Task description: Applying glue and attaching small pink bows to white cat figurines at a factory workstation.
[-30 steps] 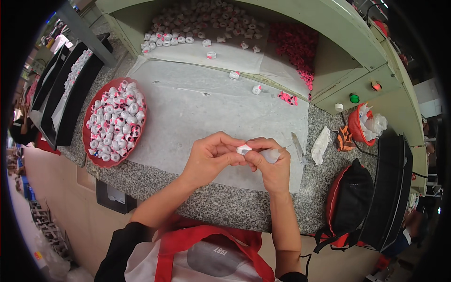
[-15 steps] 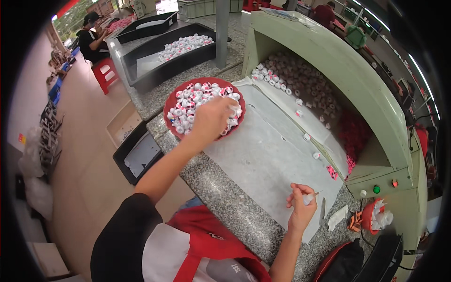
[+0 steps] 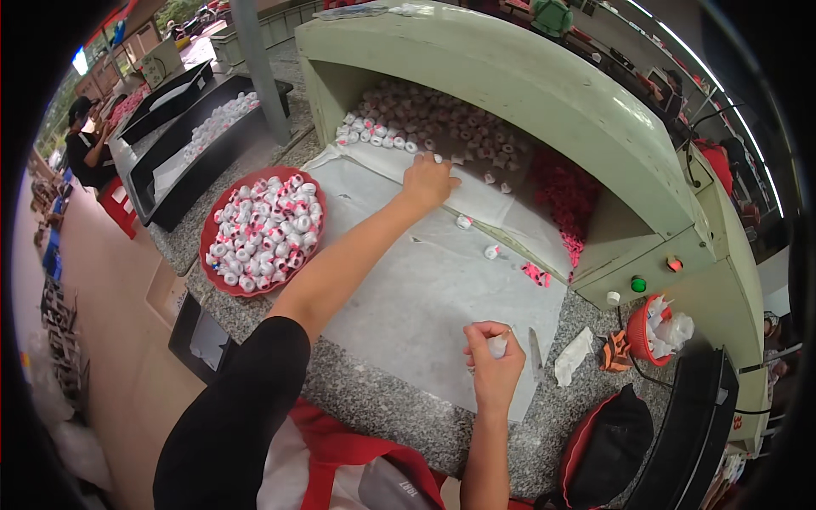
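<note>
My left hand (image 3: 431, 180) reaches across the papered bench to the front lip of the pale green cabinet. Its fingers are bent down around a small white ring-like piece (image 3: 438, 159), partly hidden, close to a row of similar white pieces (image 3: 382, 138). Nearer to me, over the white paper (image 3: 399, 297), my right hand (image 3: 495, 361) is closed on a small whitish translucent object (image 3: 497, 345), with a thin tip beside the fingers. A red scalloped bowl (image 3: 206, 246), heaped with white pieces marked pink and black, stands left of my left forearm.
Inside the cabinet (image 3: 510, 47) lie many white pieces and a pink heap (image 3: 565, 200). A knife (image 3: 535, 347), crumpled tissue (image 3: 574, 357), a red cup (image 3: 637, 331) and a black pouch (image 3: 608, 446) lie right. Black trays (image 3: 161, 212) stand left; a person (image 3: 89, 153) sits beyond.
My left hand has left the red bowl and moved right and forward to the cabinet's row of pieces. The view has swung right. My right hand keeps its hold over the paper.
</note>
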{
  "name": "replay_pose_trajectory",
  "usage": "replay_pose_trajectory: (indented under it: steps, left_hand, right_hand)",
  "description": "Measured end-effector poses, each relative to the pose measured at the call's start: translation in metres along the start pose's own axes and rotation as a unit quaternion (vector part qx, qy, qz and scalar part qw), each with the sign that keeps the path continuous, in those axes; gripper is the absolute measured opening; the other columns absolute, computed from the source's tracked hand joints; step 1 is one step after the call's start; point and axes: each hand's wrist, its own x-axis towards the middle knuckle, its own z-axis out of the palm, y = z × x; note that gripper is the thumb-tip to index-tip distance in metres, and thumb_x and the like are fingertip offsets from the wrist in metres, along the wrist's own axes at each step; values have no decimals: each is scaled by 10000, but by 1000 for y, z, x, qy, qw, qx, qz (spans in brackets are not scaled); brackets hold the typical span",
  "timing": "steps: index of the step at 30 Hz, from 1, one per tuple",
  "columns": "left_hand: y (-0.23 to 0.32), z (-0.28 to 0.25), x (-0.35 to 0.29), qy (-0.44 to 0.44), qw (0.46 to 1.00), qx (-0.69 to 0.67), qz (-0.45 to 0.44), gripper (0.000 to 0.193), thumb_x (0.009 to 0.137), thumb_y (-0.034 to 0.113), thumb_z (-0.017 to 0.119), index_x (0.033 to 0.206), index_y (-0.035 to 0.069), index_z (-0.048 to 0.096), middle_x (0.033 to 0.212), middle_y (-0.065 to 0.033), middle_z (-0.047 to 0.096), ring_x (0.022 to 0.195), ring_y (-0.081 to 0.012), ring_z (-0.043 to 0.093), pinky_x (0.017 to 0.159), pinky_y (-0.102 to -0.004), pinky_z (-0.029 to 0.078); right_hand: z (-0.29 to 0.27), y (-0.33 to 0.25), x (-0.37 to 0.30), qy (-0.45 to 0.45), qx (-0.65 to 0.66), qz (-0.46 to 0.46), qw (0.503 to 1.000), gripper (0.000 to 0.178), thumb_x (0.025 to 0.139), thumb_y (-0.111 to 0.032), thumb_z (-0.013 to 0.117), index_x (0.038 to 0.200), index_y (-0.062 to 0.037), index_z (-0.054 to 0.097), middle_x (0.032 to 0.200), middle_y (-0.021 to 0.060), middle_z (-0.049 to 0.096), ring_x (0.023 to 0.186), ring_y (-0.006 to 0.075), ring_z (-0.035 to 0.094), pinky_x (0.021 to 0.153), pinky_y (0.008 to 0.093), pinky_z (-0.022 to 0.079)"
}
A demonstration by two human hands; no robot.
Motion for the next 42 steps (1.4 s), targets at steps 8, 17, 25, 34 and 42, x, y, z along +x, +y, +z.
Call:
replay_pose_trajectory:
  steps: [8,17,25,34,42]
  left_hand:
    - [-9,47,78,153,964,26,218,251,722,233,597,901,57,589,942,-170,548,874,-292,537,686,-434,466]
    - [40,100,126,-191,952,-236,31,321,624,236,579,901,74,598,873,-144,583,827,-283,529,758,-422,403]
    - [44,45,32,-101,985,-69,119,278,655,242,560,871,72,605,951,-167,519,940,-316,465,789,-421,385]
    - [20,-25,-71,-36,973,-133,184,167,676,-14,511,812,44,589,883,-140,468,846,-309,451,749,-382,390]
    - [11,-41,-85,-37,974,-157,159,221,687,-77,515,859,30,604,816,-102,541,787,-277,526,695,-366,437]
  right_hand:
    - [-8,-7,-5,1,14,-20,1000,90,729,-68,641,761,-14,577,664,19,564,548,72,523,458,186,401]
    - [-20,4,7,27,-19,24,999,90,707,-41,671,756,-7,603,680,16,594,618,47,505,569,185,419]
    - [-16,5,4,23,-66,-47,996,64,714,-24,645,742,-1,592,651,3,575,590,42,494,535,185,408]
    - [-18,14,13,19,-149,-92,984,101,721,-93,645,745,-8,596,623,4,569,588,55,489,558,212,403]
    - [-28,17,20,72,-162,-97,979,108,731,-111,635,765,-16,599,651,23,584,604,66,502,567,225,411]
